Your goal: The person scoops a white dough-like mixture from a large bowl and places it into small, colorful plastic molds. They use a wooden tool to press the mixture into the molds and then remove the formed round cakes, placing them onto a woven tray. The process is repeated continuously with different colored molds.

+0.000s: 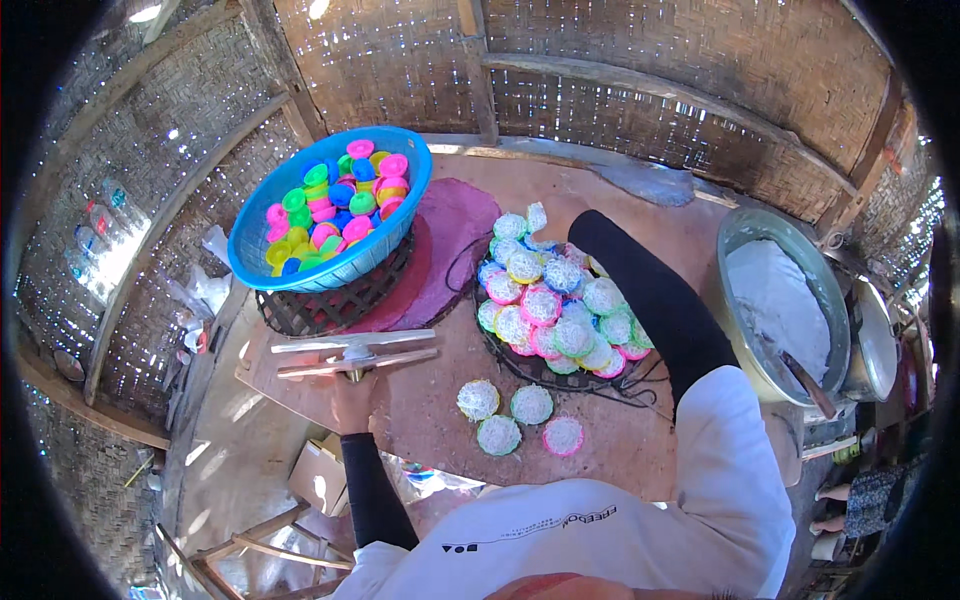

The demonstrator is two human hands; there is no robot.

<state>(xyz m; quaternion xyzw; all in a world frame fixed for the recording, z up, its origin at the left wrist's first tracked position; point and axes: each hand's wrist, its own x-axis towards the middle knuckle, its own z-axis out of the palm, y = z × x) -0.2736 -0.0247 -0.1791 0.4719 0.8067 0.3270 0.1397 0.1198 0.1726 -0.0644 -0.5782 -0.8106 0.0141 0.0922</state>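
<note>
My left hand (350,406) is closed at the near side of a tool with two wooden bars (395,360) and a metal middle piece; its fingers are partly hidden beneath the bars. My right arm, in a black sleeve (650,295), reaches to the far side of a heap of small coloured cups filled with white shreds (573,335). The right hand itself is hidden or too unclear to make out, beside a tilted filled cup (537,217) at the top of the heap. Several loose filled cups (498,435) lie on the table in front of me.
A blue basket (250,255) of bright coloured cups rests on a dark woven basket (330,308) and pink sheet (465,208) at left. On the right stands a large basin (733,300) with white mass and a wooden-handled utensil (805,385). Woven walls enclose the table (640,470).
</note>
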